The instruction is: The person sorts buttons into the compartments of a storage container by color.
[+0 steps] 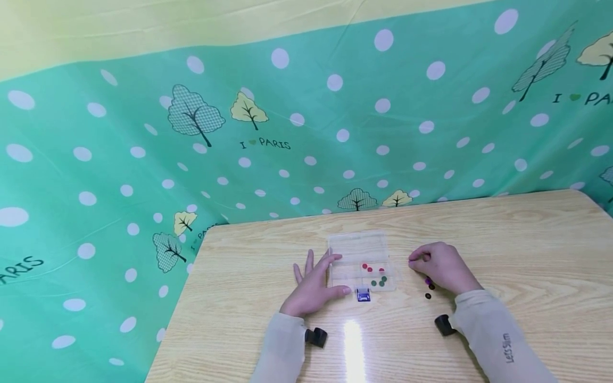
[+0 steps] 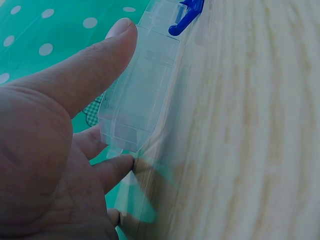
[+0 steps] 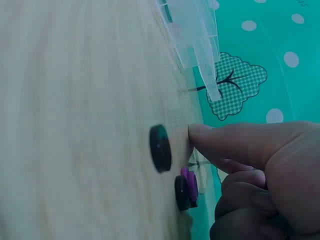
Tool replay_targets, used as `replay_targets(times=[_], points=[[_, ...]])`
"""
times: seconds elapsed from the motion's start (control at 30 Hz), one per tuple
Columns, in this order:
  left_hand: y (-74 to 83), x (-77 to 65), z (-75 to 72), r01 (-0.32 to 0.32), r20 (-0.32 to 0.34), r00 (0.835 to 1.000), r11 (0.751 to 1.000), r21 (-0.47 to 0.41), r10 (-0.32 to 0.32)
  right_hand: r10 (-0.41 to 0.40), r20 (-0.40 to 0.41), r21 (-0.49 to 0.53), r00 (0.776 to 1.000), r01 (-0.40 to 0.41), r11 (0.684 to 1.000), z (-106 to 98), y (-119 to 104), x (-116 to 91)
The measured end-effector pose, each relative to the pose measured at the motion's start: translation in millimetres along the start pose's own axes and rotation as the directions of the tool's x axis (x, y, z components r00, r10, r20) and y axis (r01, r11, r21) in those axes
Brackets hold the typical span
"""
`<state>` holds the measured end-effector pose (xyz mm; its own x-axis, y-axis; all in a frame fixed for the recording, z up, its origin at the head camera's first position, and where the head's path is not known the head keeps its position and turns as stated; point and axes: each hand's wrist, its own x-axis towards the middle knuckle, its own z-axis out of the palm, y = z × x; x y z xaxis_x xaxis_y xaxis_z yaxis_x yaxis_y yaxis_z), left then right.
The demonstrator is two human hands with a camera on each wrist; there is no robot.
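A clear plastic box [image 1: 356, 246] with a blue latch [image 1: 363, 295] lies on the table; red buttons [image 1: 370, 269] and green buttons [image 1: 381, 283] sit in its compartments. Spread around the box's left side, my left hand [image 1: 311, 290] has its thumb by the front edge and its index finger over the rim. To the right of the box, my right hand [image 1: 442, 266] pinches a small purple button [image 1: 411, 263] close over the table; the thumb mostly hides it in the right wrist view. Near that hand lie a black button [image 3: 160, 149], another black button [image 3: 182, 193] and a purple button [image 3: 192, 182].
The wood-grain table [image 1: 239, 276] extends to both sides of the box. Behind it and on the left hangs a green dotted cloth [image 1: 297, 96] with printed trees. Each wrist carries a black camera, such as the one on the right wrist [image 1: 445, 325].
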<state>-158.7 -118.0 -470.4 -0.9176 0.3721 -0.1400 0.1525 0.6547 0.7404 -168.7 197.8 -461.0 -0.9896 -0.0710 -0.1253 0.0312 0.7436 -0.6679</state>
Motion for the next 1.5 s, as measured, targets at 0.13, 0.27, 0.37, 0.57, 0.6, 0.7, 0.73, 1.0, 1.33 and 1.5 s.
replay_targets(times=[0.13,0.27,0.37,0.57,0.6,0.7,0.73,1.0,1.33,1.5], points=[[0.8,0.2,-0.7,-0.003,-0.002,1.0,1.0,-0.004,0.003,-0.01,0.004,-0.029,1.0,0.01,1.0,-0.2,-3.7,-0.2],[1.2,0.0,-0.6,0.0,-0.002,1.0,1.0,-0.005,0.0,-0.011,0.013,-0.043,1.0,0.012,0.999,0.1,-5.6,-0.1],[1.4,-0.4,-0.3,0.0,-0.003,1.0,1.0,-0.006,0.0,-0.011,0.012,-0.05,1.0,0.011,0.999,1.2,-5.4,-0.1],[1.2,-0.8,-0.6,-0.004,-0.004,1.0,1.0,0.004,0.004,-0.027,-0.011,-0.054,1.0,0.026,0.998,1.6,-3.7,0.0],[1.0,-0.8,-0.7,-0.006,-0.003,1.0,1.0,0.006,0.006,-0.028,-0.015,-0.051,0.999,0.027,0.998,1.8,-3.5,0.2],[0.3,-0.9,-0.6,-0.008,-0.001,1.0,1.0,0.007,0.008,-0.029,-0.027,-0.042,0.999,0.027,0.999,2.4,-3.5,0.5],[0.3,-0.9,-0.6,-0.008,-0.001,1.0,1.0,0.008,0.008,-0.027,-0.028,-0.037,0.999,0.026,0.999,2.5,-3.6,0.6],[0.6,-1.7,-0.1,0.006,0.0,1.0,1.0,0.015,-0.006,-0.006,-0.039,-0.02,0.999,0.005,1.0,2.6,-4.8,-1.3],[0.5,-1.6,0.3,0.002,-0.002,1.0,1.0,0.016,-0.002,-0.011,-0.072,-0.024,0.997,0.009,1.0,2.5,-5.4,-2.4],[0.6,-2.1,-0.4,0.003,-0.003,1.0,1.0,0.004,-0.003,0.001,-0.08,-0.014,0.997,-0.002,1.0,2.4,-6.7,-2.8]])
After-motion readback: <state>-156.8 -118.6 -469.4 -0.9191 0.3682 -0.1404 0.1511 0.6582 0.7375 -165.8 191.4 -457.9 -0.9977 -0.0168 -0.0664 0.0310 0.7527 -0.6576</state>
